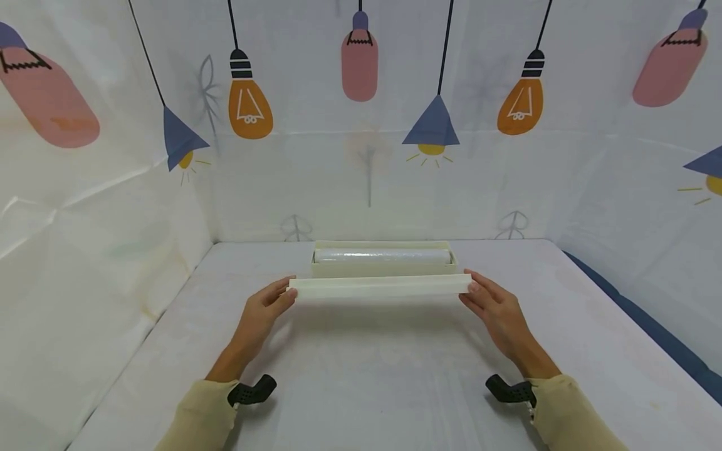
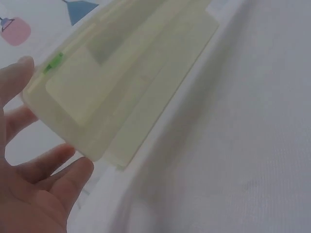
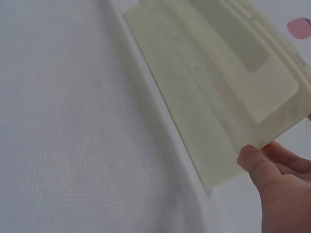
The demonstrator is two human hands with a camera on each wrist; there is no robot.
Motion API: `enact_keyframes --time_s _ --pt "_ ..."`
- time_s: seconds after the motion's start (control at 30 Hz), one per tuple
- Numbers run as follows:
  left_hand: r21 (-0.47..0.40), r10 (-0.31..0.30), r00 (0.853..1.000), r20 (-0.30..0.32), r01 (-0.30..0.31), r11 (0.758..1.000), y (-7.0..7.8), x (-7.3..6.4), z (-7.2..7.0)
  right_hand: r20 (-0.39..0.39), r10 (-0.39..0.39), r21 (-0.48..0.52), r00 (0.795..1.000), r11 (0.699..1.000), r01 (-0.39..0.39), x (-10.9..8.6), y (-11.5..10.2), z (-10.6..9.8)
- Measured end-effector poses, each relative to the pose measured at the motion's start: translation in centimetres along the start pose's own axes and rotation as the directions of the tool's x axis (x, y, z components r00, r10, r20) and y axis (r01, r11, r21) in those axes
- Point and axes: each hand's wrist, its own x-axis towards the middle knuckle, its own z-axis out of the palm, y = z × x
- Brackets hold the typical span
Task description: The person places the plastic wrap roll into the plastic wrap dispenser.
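A long, pale cream lid (image 1: 379,286) is held level above the white table, just in front of a matching open box (image 1: 383,270). Inside that box lies a roll of clear plastic wrap (image 1: 383,255). My left hand (image 1: 261,318) grips the lid's left end, and my right hand (image 1: 502,316) pinches its right end between thumb and fingers. The left wrist view shows the lid's recessed face and a small green mark (image 2: 54,63) near its end. In the right wrist view, the thumb lies at the lid's corner, with the box behind it.
The white table covering (image 1: 372,388) carries the box at its far edge, close to the back curtain (image 1: 327,169) printed with lamps. White curtains also hang on both sides. A dark blue strip (image 1: 648,319) runs beside the table's right edge.
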Motion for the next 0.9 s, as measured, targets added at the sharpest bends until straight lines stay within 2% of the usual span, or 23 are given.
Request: enact_keyframes --time_s 0.23,0.5,0.73,0.9 --pt "0.016 0.057 0.998 -0.008 -0.056 0.998 0.5 0.4 0.1 -0.007 -0.010 0.023 1.000 1.000 0.010 0.3 -0.4 0.1" --pt "0.041 0.078 0.997 -0.020 -0.077 0.996 0.7 0.7 0.4 0.016 -0.063 0.016 0.998 0.998 0.063 0.3 -0.4 -0.4" --pt "0.091 0.167 0.986 -0.003 -0.166 0.982 0.8 1.1 0.0 0.042 -0.119 -0.093 0.992 0.988 0.122 0.8 -0.8 -0.4" --pt "0.078 0.187 0.982 0.035 -0.189 0.979 0.9 1.7 -0.1 0.041 -0.134 -0.137 0.990 0.981 0.138 1.1 -1.0 -0.5"
